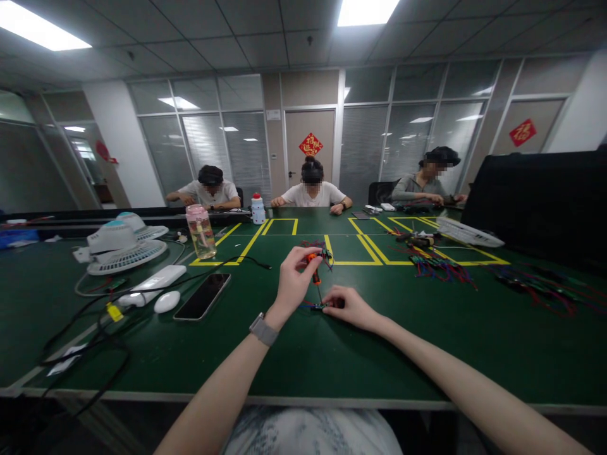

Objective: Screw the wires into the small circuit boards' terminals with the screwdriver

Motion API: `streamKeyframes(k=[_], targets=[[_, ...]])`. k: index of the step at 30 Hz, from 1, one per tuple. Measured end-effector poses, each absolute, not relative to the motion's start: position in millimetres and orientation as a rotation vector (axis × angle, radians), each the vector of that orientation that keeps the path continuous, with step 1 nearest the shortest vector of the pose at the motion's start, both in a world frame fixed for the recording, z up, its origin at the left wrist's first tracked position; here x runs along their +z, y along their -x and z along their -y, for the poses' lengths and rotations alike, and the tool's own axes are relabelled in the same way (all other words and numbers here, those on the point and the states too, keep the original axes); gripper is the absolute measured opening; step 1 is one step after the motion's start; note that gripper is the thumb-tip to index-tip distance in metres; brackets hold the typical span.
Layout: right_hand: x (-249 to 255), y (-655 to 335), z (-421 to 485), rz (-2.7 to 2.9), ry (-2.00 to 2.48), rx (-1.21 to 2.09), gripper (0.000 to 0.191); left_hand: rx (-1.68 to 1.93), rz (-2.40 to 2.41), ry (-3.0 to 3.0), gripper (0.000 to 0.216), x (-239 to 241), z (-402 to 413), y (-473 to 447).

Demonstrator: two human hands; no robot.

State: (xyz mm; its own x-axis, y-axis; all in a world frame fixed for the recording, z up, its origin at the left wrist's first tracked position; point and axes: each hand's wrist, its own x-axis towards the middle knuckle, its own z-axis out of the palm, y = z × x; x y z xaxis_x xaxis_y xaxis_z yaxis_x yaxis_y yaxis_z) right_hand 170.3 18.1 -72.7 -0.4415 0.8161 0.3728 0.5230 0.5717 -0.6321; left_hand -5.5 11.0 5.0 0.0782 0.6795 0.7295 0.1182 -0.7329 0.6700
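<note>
My left hand is closed around a small orange-handled screwdriver, held upright with its tip pointing down. My right hand rests on the green table with fingers pinched on a small dark part with coloured wires, right under the screwdriver tip. A grey watch sits on my left wrist. A tangle of red and blue wires lies just behind my left hand.
A black phone, white mouse, white box, black cables and two white fans lie to the left. A pink-lidded bottle stands behind them. Wire bundles and a keyboard are right. Three people sit across the table.
</note>
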Motion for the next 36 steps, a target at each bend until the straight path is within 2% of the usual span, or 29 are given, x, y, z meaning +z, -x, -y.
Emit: streamKeyframes(k=[7,14,20,27,36], targets=[[-70.1,-172.6,-18.7,2.161,1.046,0.585,0.015,1.567,-0.684,-1.859,0.034,5.6,-11.4,3.3],[-70.6,-172.0,-17.9,2.159,1.053,0.545,0.013,1.667,-0.807,-1.971,0.024,2.3,-9.5,2.9],[-73.0,-172.7,-19.3,2.154,1.036,0.552,0.014,1.627,-0.692,-1.913,0.033,-1.4,-13.9,1.4],[-74.4,-173.0,-19.8,2.137,1.047,0.555,0.014,1.860,-0.917,-1.990,0.017,-2.1,-6.1,0.6],[-75.0,-174.3,-19.6,2.147,1.023,0.529,0.014,1.674,-0.716,-1.946,0.035,-4.1,-9.4,-1.7]])
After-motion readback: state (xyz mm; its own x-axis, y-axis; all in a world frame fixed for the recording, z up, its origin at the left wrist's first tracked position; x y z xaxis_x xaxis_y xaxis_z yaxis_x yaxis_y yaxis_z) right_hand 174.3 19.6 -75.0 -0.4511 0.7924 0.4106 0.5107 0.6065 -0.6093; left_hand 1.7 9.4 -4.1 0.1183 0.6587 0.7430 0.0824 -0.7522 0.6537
